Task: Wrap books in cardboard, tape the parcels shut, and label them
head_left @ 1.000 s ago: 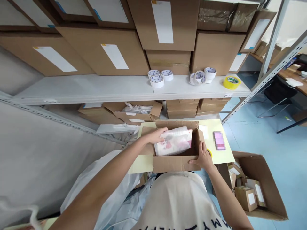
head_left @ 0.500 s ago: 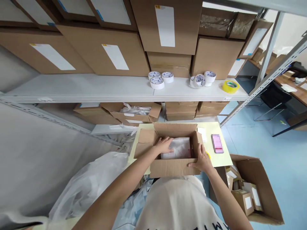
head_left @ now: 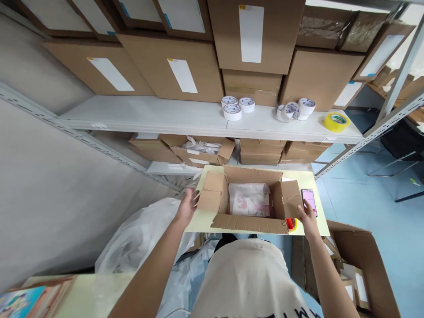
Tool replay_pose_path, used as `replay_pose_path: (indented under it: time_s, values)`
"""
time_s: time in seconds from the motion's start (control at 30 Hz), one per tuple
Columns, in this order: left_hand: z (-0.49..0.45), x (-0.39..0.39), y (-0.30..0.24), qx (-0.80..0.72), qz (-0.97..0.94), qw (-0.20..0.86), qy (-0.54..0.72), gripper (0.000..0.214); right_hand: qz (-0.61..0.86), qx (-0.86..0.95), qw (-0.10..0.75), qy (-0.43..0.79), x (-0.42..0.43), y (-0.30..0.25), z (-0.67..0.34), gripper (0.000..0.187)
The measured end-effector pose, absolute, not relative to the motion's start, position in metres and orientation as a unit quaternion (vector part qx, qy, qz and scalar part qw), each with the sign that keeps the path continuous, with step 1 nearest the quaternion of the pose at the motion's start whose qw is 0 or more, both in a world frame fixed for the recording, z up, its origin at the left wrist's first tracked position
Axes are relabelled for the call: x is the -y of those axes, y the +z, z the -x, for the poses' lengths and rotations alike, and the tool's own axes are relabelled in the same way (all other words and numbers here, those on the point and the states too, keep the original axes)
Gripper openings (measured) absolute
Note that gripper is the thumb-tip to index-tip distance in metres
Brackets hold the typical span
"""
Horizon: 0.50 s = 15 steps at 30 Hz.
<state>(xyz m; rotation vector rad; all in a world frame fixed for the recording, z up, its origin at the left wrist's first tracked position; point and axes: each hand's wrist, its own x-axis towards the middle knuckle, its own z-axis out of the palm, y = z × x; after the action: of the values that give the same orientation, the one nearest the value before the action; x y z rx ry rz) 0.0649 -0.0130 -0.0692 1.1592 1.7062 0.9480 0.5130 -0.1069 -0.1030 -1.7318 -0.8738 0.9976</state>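
An open cardboard box (head_left: 245,223) stands on a small pale yellow table (head_left: 198,226) in front of me. Inside it lies a white plastic-wrapped packet with pink print (head_left: 249,199). My left hand (head_left: 186,207) hovers open, fingers spread, just left of the box's left flap, holding nothing. My right hand (head_left: 306,215) is at the box's right flap, next to a red and yellow tape roll (head_left: 291,224) and a phone (head_left: 309,199). Its fingers look loosely apart, with nothing visibly held.
A white shelf (head_left: 185,119) ahead carries white tape rolls (head_left: 232,107) and a yellow tape roll (head_left: 336,121), with stacked cartons above and below. A large open carton (head_left: 374,265) with small parcels sits on the floor at right. White plastic bags (head_left: 139,240) lie at left.
The packet went from tilted on the box's rim down flat inside the box. My left hand came out to the left of the box. My right hand let go of the front corner.
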Motion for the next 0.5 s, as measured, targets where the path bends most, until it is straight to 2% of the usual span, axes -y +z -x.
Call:
replay_pose_path:
  time_s: [0.1,0.17,0.23,0.33,0.43,0.5]
  values:
    - [-0.073,0.022,-0.071,-0.599,-0.438,0.548,0.386,0.097,0.628,0.369,0.493,0.476,0.109,-0.092,-0.51,0.083]
    - [-0.083,0.025,-0.069,-0.551,-0.475,0.569,0.383,0.102,0.593,0.442,0.473,0.48,0.109,-0.083,-0.505,0.08]
    - [-0.092,0.025,-0.067,-0.519,-0.539,0.56,0.356,0.109,0.566,0.534,0.42,0.467,0.107,-0.077,-0.5,0.077]
    - [-0.103,0.02,-0.065,-0.494,-0.663,0.504,0.249,0.114,0.545,0.64,0.32,0.436,0.102,-0.072,-0.494,0.066]
    - [-0.107,0.017,-0.066,-0.481,-0.745,0.44,0.145,0.106,0.546,0.695,0.231,0.407,0.097,-0.073,-0.495,0.052]
    - [-0.104,0.016,-0.069,-0.478,-0.749,0.437,0.141,0.102,0.534,0.724,0.187,0.395,0.096,-0.074,-0.5,0.049]
